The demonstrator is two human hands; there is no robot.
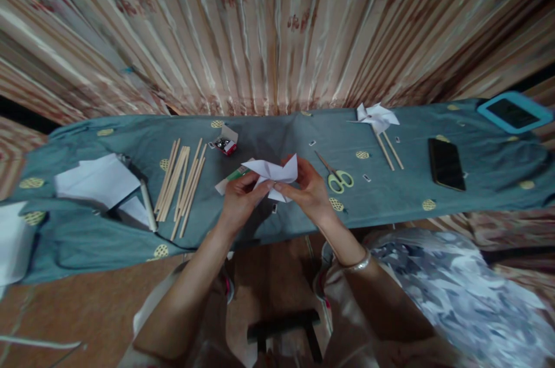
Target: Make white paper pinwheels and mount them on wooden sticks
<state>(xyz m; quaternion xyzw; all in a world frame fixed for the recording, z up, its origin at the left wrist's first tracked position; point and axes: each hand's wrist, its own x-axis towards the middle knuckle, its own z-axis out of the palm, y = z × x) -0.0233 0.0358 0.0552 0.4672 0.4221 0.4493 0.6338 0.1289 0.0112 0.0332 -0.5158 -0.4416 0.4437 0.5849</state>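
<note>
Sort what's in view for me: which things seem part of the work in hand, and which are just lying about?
Likely part of the work:
- folded paper being held
- loose wooden sticks
- white paper pile
- small open box
- scissors
- pinwheel-shaped paper

Probably just lying about:
- dark phone
- blue-framed tablet

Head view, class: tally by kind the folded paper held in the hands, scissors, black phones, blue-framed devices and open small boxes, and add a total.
Folded paper, held in the left hand and right hand: 1
Scissors: 1 pair
Black phone: 1
Blue-framed device: 1
Open small box: 1
Total: 5
</note>
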